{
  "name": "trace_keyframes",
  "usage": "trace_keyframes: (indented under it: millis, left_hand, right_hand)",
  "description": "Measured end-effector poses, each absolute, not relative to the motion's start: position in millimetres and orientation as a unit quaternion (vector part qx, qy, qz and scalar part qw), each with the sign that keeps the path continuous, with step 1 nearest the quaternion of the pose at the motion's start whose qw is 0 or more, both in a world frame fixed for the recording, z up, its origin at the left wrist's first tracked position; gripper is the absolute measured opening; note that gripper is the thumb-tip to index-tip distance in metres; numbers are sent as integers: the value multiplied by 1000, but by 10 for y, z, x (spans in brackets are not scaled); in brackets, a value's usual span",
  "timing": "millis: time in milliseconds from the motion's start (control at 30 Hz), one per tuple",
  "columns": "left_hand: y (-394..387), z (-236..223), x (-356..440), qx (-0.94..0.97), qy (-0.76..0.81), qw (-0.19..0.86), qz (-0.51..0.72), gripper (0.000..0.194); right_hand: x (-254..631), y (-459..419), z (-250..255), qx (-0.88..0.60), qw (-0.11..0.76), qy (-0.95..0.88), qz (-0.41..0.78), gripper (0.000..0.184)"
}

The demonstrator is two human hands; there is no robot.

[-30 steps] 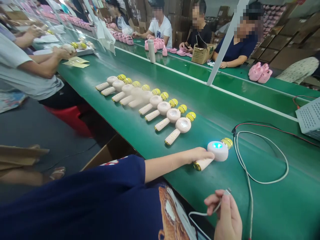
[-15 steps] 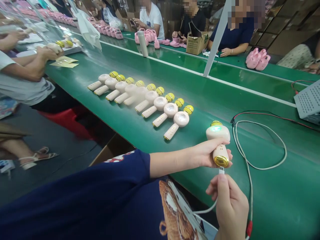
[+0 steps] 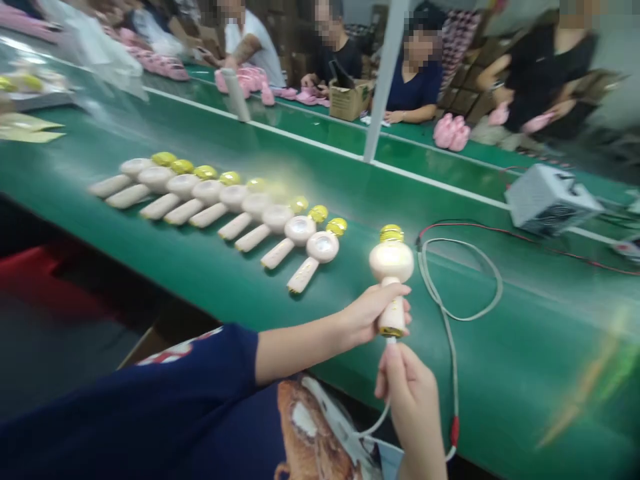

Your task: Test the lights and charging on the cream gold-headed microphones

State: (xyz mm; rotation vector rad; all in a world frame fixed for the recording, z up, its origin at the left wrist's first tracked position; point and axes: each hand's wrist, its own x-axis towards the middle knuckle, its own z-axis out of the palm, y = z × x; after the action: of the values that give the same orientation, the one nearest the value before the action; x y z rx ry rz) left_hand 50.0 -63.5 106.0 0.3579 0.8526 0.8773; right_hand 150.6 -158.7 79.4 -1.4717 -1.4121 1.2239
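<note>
My left hand is wrapped round the handle of a pink toy microphone with a gold top, holding it upright above the green belt. Right below it, my right hand pinches the plug of a white cable against the base of the handle. The cable loops away over the belt to the right. A slanting row of several matching microphones lies on the belt to the left.
A grey box-shaped device with red and black wires sits at the right of the belt. A white post rises behind. Several people sit across a second belt with pink items and a cardboard box.
My left hand lifted the microphone off the belt and turned it upright. My right hand brought the cable plug up to its base. The view swung right and the microphone's blue-green light no longer shows.
</note>
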Motion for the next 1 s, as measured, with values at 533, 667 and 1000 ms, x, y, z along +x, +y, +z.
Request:
trace_keyframes:
  millis: [533, 667, 1000]
  left_hand:
    - [-727, 1045, 438, 324, 482, 669, 464, 38]
    - [-738, 1020, 408, 340, 479, 666, 461, 34]
    - [-752, 1021, 402, 352, 485, 670, 438, 33]
  right_hand:
    - [1248, -1465, 511, -520, 436, -522, 518, 42]
    - [1241, -1480, 522, -504, 433, -527, 531, 42]
    - [1227, -1495, 486, -508, 424, -530, 530, 45]
